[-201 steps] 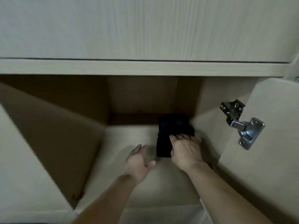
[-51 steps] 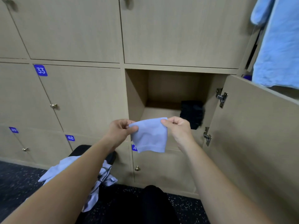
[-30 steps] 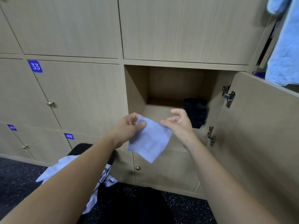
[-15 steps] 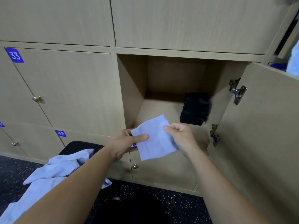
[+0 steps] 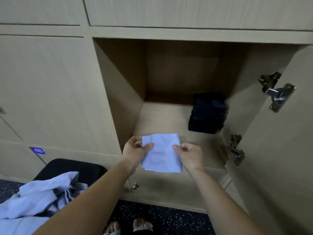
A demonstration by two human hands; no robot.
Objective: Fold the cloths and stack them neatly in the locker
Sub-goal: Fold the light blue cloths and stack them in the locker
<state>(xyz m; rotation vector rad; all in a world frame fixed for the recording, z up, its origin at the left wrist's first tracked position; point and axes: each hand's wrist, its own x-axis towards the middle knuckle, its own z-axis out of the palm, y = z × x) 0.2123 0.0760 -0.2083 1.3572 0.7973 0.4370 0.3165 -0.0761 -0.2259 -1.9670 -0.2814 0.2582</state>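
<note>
Locker point(image 5: 160, 119) stands open ahead of us, its door point(image 5: 279, 150) swung out on our right. Low on our left, a loose heap point(image 5: 37, 195) of pale cloths lies over a black seat point(image 5: 71, 167). Inside the locker a dark stack point(image 5: 207, 114) sits against the right wall, toward the back.

We hold the folded blue cloth point(image 5: 161, 153) in the air just in front of the locker's lower lip, outside it. Our left hand point(image 5: 133, 152) pinches its left edge, thumb on top. Our right hand point(image 5: 190, 154) pinches its right edge the same way, so both are clamped on the cloth, which is spread flat between them.

What matters, we judge, is that the stack lies ahead of the cloth and off to the right, deeper in. Our right hand is the nearer one to it. The cloth's slightly longer side seems to run away from us, roughly as the stack's does. So we expect to need a reach forward and rightward rather than a turn, with the right hand leading.
</note>
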